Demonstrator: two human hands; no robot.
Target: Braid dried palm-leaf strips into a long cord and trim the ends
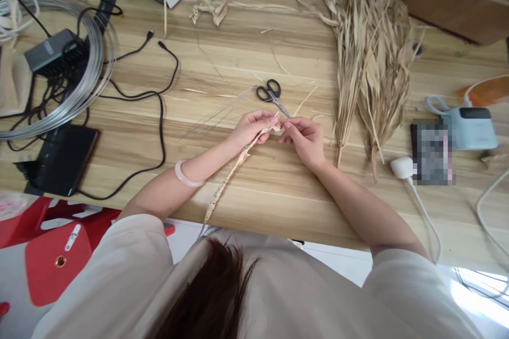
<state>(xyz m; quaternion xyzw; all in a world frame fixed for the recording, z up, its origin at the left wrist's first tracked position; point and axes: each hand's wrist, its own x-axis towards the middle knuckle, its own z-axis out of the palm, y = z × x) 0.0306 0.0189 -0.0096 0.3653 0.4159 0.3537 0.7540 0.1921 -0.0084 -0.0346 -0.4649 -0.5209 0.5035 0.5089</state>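
Near the lower centre of the frame, a braided dried-leaf strip point(225, 181) starts its slant up to the middle, over the wooden surface point(286, 185); there the left hand point(256, 126) clamps it and the right hand point(305, 140) pinches its upper end; the step looks like plaiting — the next fold probably calls for steady tension; beyond lie black-handled scissors point(275, 98); then, upper right, dried leaf bundles point(352, 63).
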